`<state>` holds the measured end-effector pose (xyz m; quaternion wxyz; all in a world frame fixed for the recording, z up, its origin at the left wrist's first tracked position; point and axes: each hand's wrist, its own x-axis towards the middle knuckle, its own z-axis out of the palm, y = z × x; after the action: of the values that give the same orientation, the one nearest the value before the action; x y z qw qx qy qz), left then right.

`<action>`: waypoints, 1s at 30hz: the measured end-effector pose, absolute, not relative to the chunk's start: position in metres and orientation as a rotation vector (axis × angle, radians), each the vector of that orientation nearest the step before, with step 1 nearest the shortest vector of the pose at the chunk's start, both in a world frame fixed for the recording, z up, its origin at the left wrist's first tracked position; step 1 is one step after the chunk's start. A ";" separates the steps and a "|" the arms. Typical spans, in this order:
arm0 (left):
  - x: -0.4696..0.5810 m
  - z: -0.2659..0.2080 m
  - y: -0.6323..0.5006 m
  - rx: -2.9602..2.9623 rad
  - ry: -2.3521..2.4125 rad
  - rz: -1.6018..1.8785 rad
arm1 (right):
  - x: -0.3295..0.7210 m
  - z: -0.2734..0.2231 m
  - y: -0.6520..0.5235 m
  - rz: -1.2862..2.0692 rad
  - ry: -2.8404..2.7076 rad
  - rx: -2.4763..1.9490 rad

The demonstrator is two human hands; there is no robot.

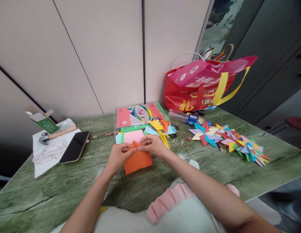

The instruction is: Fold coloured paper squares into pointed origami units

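Note:
An orange sheet of origami paper (138, 162) is between my two hands, its top folded to a point. My left hand (120, 155) pinches its left upper edge, thumb on the front. On the other side my right hand (152, 145) pinches the right upper edge, with the thumb close to the left one. Just behind lies a stack of coloured paper, a pink sheet (133, 136) on top. Folded yellow, blue and orange pieces (155, 124) are heaped to the right of the stack, partly over black-handled scissors (173, 135).
Folded paper stars (205, 133) spread along the right side. A plastic bottle (186, 117) lies before a red bag (201, 87). A packet of paper (137, 116) rests by the wall. At left are a phone (75, 147), a hammer-like wooden-handled tool (59, 133), beads (50, 152) and a green-white box (47, 123).

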<state>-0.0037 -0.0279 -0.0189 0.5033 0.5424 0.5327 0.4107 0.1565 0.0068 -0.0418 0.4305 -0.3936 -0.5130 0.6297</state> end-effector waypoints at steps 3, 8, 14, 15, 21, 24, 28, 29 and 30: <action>-0.004 -0.020 -0.027 1.298 1.270 0.982 | 0.156 -0.041 0.007 1.561 -1.287 -0.981; -0.004 -0.021 -0.027 1.293 1.273 0.985 | 0.156 -0.042 0.007 1.558 -1.278 -0.987; -0.004 -0.022 -0.027 1.321 1.310 0.962 | 0.155 -0.042 0.006 1.549 -1.359 -0.946; -0.004 -0.022 -0.027 1.332 1.313 0.954 | 0.155 -0.041 0.006 1.535 -1.387 -0.934; -0.001 -0.018 -0.030 1.364 1.309 0.881 | 0.154 -0.038 0.004 1.447 -1.505 -0.869; 0.000 -0.016 -0.031 1.370 1.317 0.869 | 0.154 -0.038 0.004 1.431 -1.509 -0.914; 0.001 -0.015 -0.032 1.352 1.317 0.865 | 0.153 -0.038 0.003 1.426 -1.484 -0.939; 0.001 -0.014 -0.032 1.354 1.315 0.864 | 0.153 -0.037 0.003 1.429 -1.471 -0.940; 0.001 -0.014 -0.033 1.361 1.316 0.862 | 0.152 -0.037 0.003 1.432 -1.460 -0.941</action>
<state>0.0013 -0.0325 -0.0138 0.5063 0.5641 0.5456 0.3573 0.1521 0.0029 -0.0374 0.4304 -0.3774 -0.5854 0.5742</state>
